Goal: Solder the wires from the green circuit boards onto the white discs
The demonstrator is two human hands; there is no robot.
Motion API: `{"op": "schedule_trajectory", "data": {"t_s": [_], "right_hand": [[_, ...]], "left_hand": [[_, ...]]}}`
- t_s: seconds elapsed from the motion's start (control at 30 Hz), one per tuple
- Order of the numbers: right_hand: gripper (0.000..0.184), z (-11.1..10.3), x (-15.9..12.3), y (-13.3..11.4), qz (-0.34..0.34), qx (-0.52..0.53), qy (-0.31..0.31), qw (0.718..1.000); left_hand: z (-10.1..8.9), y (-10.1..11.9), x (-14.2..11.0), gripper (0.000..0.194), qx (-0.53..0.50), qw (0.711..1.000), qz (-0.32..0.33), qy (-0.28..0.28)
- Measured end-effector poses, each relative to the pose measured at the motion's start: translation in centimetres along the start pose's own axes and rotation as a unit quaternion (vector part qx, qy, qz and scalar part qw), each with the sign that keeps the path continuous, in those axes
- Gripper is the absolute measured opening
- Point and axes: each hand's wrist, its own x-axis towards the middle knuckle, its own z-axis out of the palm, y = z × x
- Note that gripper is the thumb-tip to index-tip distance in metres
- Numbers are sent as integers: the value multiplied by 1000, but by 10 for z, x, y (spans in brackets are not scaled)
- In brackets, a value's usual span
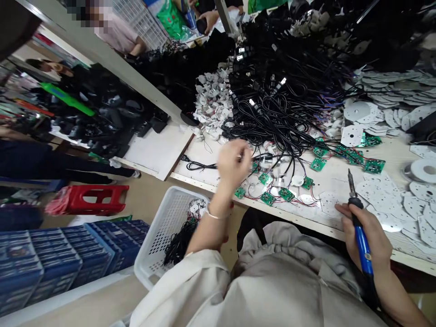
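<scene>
My right hand point(371, 236) is wrapped round the blue handle of a soldering iron point(363, 247), whose metal tip points up and away over the table. Blurred by motion, my left hand point(235, 163) is above the near side of the table with its fingers curled in; what they hold, if anything, is hidden. A black power cable point(200, 165) runs along the table to the left of that hand. Between my hands lie several green circuit boards point(286, 194) with thin red and black wires, and a small white round part point(297, 180).
Behind them is a heap of black power cables point(269, 109) with plugs, beside a pile of small white parts point(214, 100). White plates point(384, 195) cover the right side. A white basket point(146, 254) stands below left, a red stool point(98, 200) beyond. Other people sit across.
</scene>
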Motion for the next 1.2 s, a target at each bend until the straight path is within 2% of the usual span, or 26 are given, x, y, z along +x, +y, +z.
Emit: {"op": "schedule_trajectory", "data": {"t_s": [0.07, 0.13, 0.17, 0.23, 0.3, 0.37, 0.53, 0.63, 0.7, 0.77, 0.83, 0.93, 1.07, 1.2], "right_hand": [[56, 1, -1, 0, 1, -5, 5, 1000], [56, 2, -2, 0, 0, -15, 9, 1000], [56, 2, -2, 0, 0, -20, 9, 1000], [55, 3, -2, 0, 3, -23, 3, 1000], [54, 2, -1, -1, 7, -22, -2, 1000], [53, 2, 0, -2, 7, -24, 3, 1000], [55, -1, 1, -4, 2, -26, -3, 1000], [55, -3, 0, -3, 0, -36, -7, 999], [57, -3, -1, -2, -6, -39, -6, 999], [58, -2, -1, -2, -10, -40, -5, 999], [58, -2, -1, -2, -9, -42, -3, 999], [60, -2, -1, -3, -2, -39, 2, 999], [55, -2, 1, -5, 2, -40, -1, 999], [48, -1, 2, -6, -5, -49, 1, 999]], "left_hand": [[-8, -62, 23, 20, 95, 980, -172, 7], [-5, -112, 39, 31, 136, 949, -277, -62], [-1, -129, 45, 35, 129, 941, -297, -97], [9, -149, 48, 35, 112, 936, -303, -139], [16, -153, 44, 31, 107, 938, -295, -145], [14, -152, 36, 29, 119, 936, -301, -138], [-13, -154, 12, 35, 195, 915, -327, -134], [-29, -151, 3, 36, 193, 934, -274, -122], [-36, -147, -1, 35, 157, 943, -229, -182], [-41, -144, -2, 33, 128, 933, -189, -277], [-45, -145, -2, 34, 135, 921, -161, -329], [-49, -155, 0, 35, 151, 916, -150, -341], [-47, -169, 4, 22, 95, 910, -129, -381], [-43, -169, 2, 19, 56, 914, -124, -382]]}}
